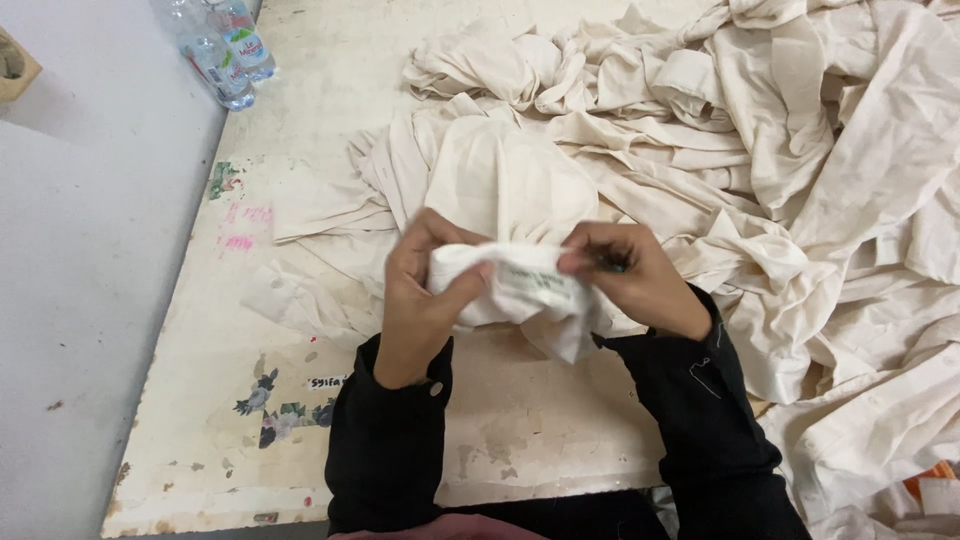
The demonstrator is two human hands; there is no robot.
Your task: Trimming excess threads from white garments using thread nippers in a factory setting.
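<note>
My left hand [415, 300] and my right hand [635, 275] both grip a bunched piece of cream cloth [520, 300] over the near middle of the table. A small white sewn-in label [535, 277] shows on the cloth between my thumbs. My right fingers also pinch something small and dark against the cloth; I cannot tell what it is. Both arms wear black sleeves.
A large heap of the same cream garments [780, 150] covers the right and far part of the worn pale table [330, 200]. Two plastic water bottles [225, 50] lie at the far left corner. Grey floor lies left of the table edge. Something orange [935, 475] shows at bottom right.
</note>
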